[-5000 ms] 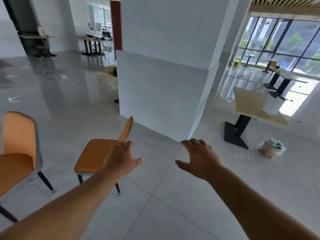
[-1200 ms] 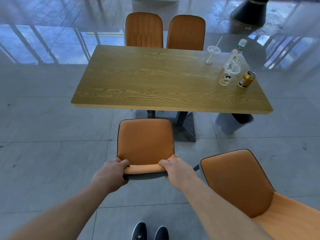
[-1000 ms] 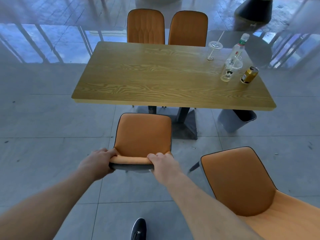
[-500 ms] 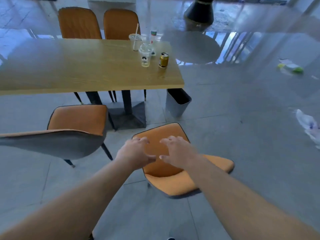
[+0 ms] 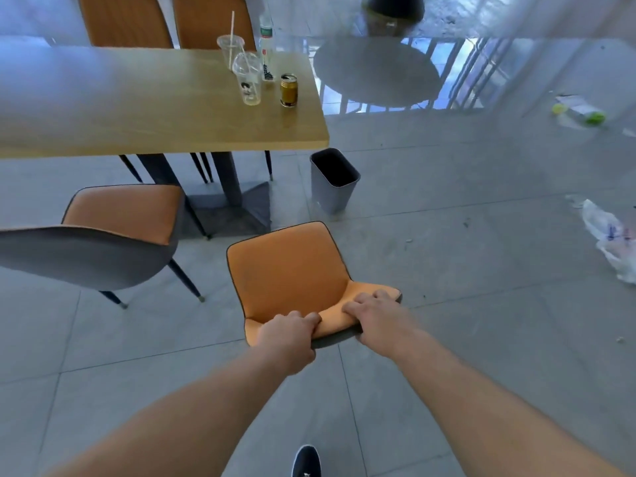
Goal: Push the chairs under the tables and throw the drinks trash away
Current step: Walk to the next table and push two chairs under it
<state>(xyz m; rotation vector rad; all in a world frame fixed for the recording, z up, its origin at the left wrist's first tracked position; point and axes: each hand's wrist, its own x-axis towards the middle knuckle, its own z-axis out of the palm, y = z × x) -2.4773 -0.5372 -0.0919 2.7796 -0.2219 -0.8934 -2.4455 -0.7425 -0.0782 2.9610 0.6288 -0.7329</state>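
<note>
Grey floor tiles [image 5: 464, 208] run glossy out to a glass wall, with a wooden desk [image 5: 165, 108] up at my eleven o'clock. The orange chair [image 5: 289, 273] I have in hand stands free on the tiles, straight ahead at twelve, its seat pointing toward one o'clock, so it aims past the desk's right corner and at the grey bin [image 5: 332, 179] rather than under the top. My left hand [image 5: 289, 333] and right hand [image 5: 377, 316] are each clamped on the top edge of the backrest, fingers curled over the front, side by side; the left is the nearer to me. I judge the coming push needs a turn toward eleven first, the right hand driving forward more than the left, or a leg may catch the bin. A second chair [image 5: 113, 232] sits at my ten o'clock, only partly tucked in. On the desk's right end stand two plastic cups [image 5: 247, 82], a bottle [image 5: 265, 46] and a gold can [image 5: 288, 90], waiting for the bin. Loose litter [image 5: 609, 242] lies on the floor at two o'clock.
</note>
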